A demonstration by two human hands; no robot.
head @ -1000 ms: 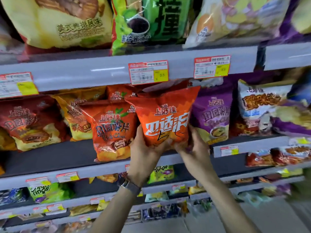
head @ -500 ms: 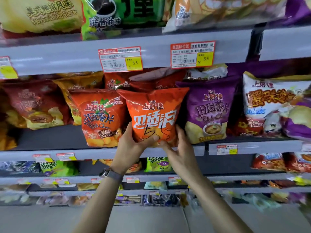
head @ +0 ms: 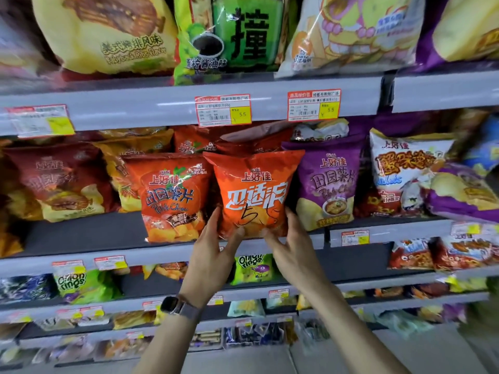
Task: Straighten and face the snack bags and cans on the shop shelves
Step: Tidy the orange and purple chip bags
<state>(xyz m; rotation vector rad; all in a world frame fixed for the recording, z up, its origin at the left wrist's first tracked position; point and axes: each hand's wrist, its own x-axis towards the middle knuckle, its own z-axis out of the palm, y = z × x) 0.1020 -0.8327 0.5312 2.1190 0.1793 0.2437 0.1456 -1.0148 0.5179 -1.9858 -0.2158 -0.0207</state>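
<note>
Since a second ago we have brought the orange bag (head: 253, 193) down out of its tilt, and it now stands nearly upright at the front edge of the shelf (head: 81, 261), pressed in between the red tomato bag (head: 170, 201) and the purple bag (head: 328, 184). Our left hand (head: 213, 255) grips its lower left corner, thumb on the front and fingers up the side. Our right hand (head: 293, 252) holds the lower right corner the same way.

My left hand (head: 213, 255) and right hand (head: 293, 251) grip the orange snack bag (head: 253, 190) by its lower corners, upright at the shelf (head: 81, 261) edge.
</note>
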